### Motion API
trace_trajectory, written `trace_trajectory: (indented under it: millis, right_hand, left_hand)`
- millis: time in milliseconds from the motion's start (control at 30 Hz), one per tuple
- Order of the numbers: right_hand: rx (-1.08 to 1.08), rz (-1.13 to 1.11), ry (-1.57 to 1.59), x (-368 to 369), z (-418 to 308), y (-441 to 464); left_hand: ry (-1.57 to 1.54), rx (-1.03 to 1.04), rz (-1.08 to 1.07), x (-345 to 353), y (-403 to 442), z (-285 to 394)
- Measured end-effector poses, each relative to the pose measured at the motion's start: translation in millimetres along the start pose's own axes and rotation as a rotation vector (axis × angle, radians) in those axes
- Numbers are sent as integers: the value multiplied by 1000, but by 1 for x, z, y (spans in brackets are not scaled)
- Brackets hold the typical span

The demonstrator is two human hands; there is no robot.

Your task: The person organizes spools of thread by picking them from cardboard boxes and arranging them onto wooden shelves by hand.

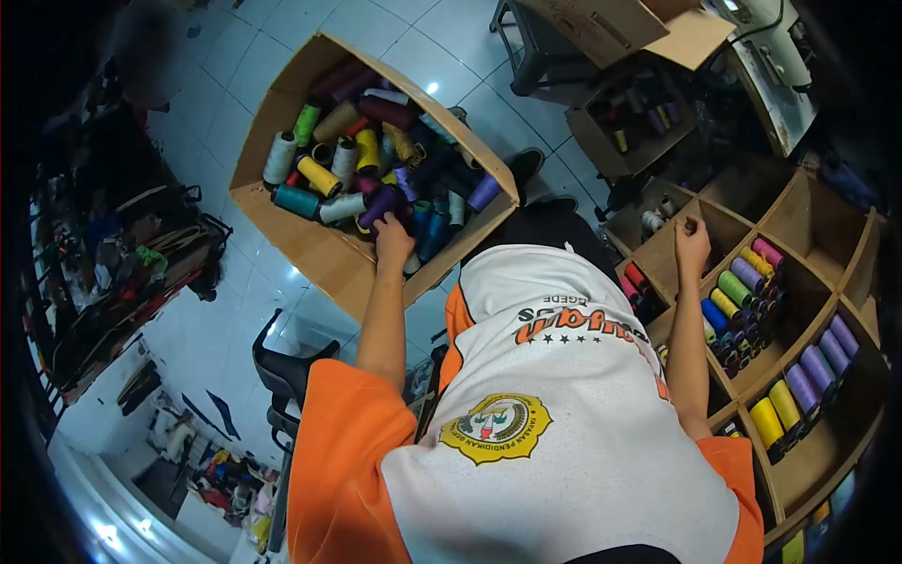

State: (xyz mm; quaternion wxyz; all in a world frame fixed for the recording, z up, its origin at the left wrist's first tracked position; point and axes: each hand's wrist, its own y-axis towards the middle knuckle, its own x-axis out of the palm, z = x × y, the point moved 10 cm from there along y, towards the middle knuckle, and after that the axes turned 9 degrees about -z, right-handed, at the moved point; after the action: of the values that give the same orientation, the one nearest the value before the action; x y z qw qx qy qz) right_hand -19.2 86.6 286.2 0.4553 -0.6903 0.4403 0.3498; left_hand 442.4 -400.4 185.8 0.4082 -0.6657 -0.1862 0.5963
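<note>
My left hand [395,242] reaches into a cardboard box [324,268] full of thread spools in mixed colours. Its fingers close on the lower end of a dark purple thread spool [381,204]. Around it lie a white spool [342,208], a teal spool [296,201] and a yellow spool [319,176]. Over the wooden compartment shelf [742,228], my right hand [692,246] is raised with its fingers curled. Something small and dark shows at the fingertips, too small to make out.
Rows of spools stand in the shelf compartments, among them purple spools [803,385] and yellow spools [767,423]. Beyond the shelf is a smaller box [625,155] with spools. A dark stool [545,56] stands behind, and a black chair [287,367] is at left.
</note>
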Motion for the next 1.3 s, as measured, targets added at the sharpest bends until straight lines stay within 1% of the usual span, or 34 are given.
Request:
trace_trajectory:
  millis: [100,200,300,367,400,433,467,500,533,567,600,633,667,700,733,767,800,833,867,933,1000,1033,1067,1133,1200,1267,1300]
  right_hand:
    - [-3,-62,1,-1,-44,9]
    - [-160,-39,-5,4,-82,14]
    - [-211,-80,25,13,-103,15]
    - [-217,-133,66,19,-115,14]
    - [-217,-155,95,24,-120,15]
    - [-276,-115,35,25,-128,14]
    - [-271,-170,111,26,-142,11]
    - [-260,-224,183,22,-165,3]
    - [-243,-278,254,21,-184,-8]
    - [-246,-380,336,30,-200,-16]
    - [-251,-472,413,37,-215,-20]
    - [-295,-588,571,46,-236,-30]
    - [-291,-773,545,39,-272,-53]
    - [-273,-940,708,33,-299,-74]
    - [-187,-1095,922,32,-313,-91]
    - [-162,-1248,1202,31,-322,-106]
    - [-162,-1334,1441,15,-331,-118]
    - [-174,-1286,1591,5,-328,-119]
    - [-158,-1215,1773,-8,-320,-117]
    - [-151,-989,1768,-20,-272,-100]
    - [-112,-769,1650,-51,-225,-102]
    - [-95,-676,1587,-68,-204,-104]
    - [-77,-591,1497,-79,-183,-103]
    - [-30,-421,1317,-98,-134,-106]
    - [53,-168,963,-121,-66,-107]
    - [315,-47,583,-144,-1,-117]
    - [350,36,338,-157,23,-118]
  left_hand:
    - [-1,36,107,-17,-23,14]
    - [114,56,82,-8,-14,20]
    - [108,78,93,-8,-10,23]
    - [51,118,131,-20,-21,25]
    - [29,141,158,-37,-29,27]
    - [-71,226,237,-58,-40,26]
    - [-112,321,372,-88,-57,31]
    - [-233,351,412,-121,-74,35]
    - [-247,432,512,-154,-93,43]
    - [-475,465,454,-188,-116,56]
    - [-632,506,422,-210,-128,67]
    - [-1005,533,177,-211,-126,79]
    - [-1210,677,15,-216,-137,105]
    - [-1331,846,-91,-224,-151,140]
    - [-1431,1014,-249,-224,-163,176]
    - [-1479,1070,-320,-219,-172,212]
    - [-1519,1107,-392,-211,-182,242]
    - [-1457,1100,-552,-194,-185,268]
    - [-1399,1142,-631,-180,-190,293]
    - [-1312,1085,-789,-156,-194,332]
    - [-1050,1107,-781,-139,-206,368]
    - [-933,1180,-824,-129,-215,385]
    - [-804,1279,-838,-122,-231,402]
    - [-738,1142,-920,-100,-243,418]
    - [-676,1092,-876,-83,-238,427]
    - [-633,1041,-848,-72,-232,431]
    - [-621,1016,-842,-70,-226,432]
